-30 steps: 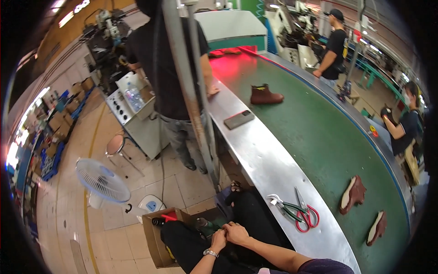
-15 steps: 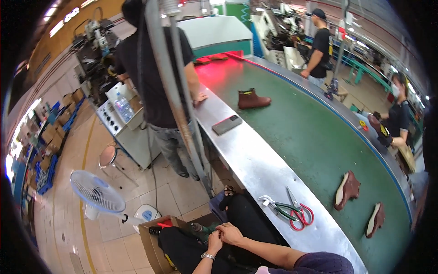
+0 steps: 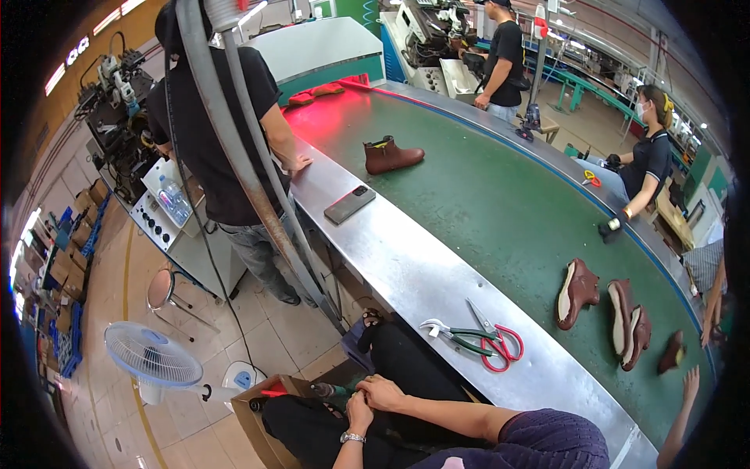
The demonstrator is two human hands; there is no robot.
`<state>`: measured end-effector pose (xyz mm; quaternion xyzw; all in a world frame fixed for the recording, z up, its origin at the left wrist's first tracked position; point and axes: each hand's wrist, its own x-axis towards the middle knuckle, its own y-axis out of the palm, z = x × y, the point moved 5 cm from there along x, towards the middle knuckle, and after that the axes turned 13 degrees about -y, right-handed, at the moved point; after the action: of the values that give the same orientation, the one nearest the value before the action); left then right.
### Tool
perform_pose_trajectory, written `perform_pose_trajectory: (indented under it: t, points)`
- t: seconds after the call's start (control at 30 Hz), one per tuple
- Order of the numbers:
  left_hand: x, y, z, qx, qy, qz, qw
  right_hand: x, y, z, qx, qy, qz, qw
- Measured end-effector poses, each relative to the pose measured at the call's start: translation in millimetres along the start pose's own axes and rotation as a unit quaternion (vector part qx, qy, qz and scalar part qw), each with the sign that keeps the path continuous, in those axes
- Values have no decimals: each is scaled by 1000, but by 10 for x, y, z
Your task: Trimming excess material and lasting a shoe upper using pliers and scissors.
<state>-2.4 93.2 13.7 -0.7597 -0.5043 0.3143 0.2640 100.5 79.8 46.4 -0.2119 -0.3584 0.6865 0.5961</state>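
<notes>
Low over my lap, my left hand [image 3: 358, 415] and my right hand [image 3: 381, 392] rest against each other with curled fingers. Both look closed; anything between them is hidden. Nearest on the metal ledge [image 3: 422, 273] to my right lie green-handled pincers [image 3: 467, 336] and red-handled scissors [image 3: 502, 349], neither touched by me. Beyond the ledge, a green conveyor belt [image 3: 484, 203] carries a brown ankle boot [image 3: 394, 155] upright. Farther right, more brown boots lie on their sides with pale soles, among them one boot [image 3: 578, 294] and a close pair [image 3: 627, 324].
A phone [image 3: 350, 205] lies on the ledge. A metal post [image 3: 234, 148] stands before a co-worker [image 3: 219, 117]. Left of me are a fan [image 3: 152, 356], a stool [image 3: 162, 289] and an open carton [image 3: 258, 426]. Across the belt, another co-worker's gloved hand [image 3: 612, 228] reaches over it.
The view has shifted, moving the scene leftward. More boots now lie at the right of the belt. The seated co-worker has stretched an arm over it, and another person's hand appears lower right. My hands stay together.
</notes>
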Motion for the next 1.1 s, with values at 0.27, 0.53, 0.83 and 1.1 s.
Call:
perform_pose_trajectory:
  t: [0.27,0.53,0.83,1.1]
  points:
    - [-31,-48,17,-18,7,-3,1000,15,32,47,18,18,15,1000]
    - [115,146,252,-29,-14,5,999,5,51,-55,29,32,-3,999]
    - [158,229,165,-162,-48,88,982,-5,280,-131,35,-12,-51,998]
    - [146,275,73,-69,-2,124,990,-31,413,-190,21,24,-91,995]
